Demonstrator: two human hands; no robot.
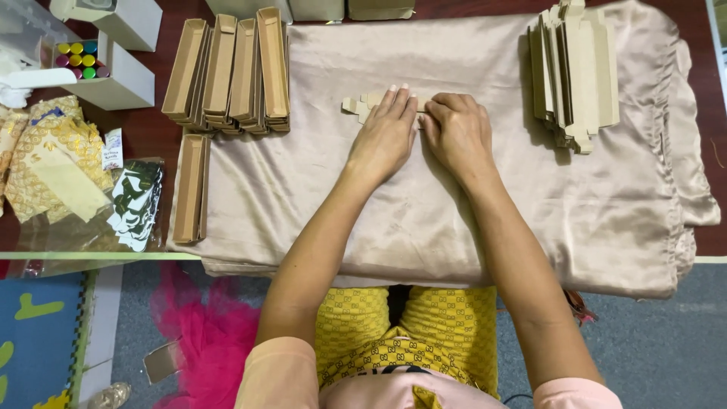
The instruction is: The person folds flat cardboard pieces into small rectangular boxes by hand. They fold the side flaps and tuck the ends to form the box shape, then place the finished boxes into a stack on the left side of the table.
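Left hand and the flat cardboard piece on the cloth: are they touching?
Touching. The head view shows the left hand pressed flat on the flat cardboard piece, its fingers covering the piece's middle, with no gap; the right hand lies beside it.

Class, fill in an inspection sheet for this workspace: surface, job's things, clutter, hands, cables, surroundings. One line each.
Surface: table of dark red wood, mostly covered by a tan satin cloth.
Job's things: flat cardboard piece under both hands; folded cardboard trays at back left; stack of flat blanks at back right.
Clutter: patterned gold packets; white box of coloured caps.
Hands: left hand flat on the piece, right hand curled, pressing beside it.
Cables: nothing seen.
Surroundings: grey floor, pink tulle, blue play mat.
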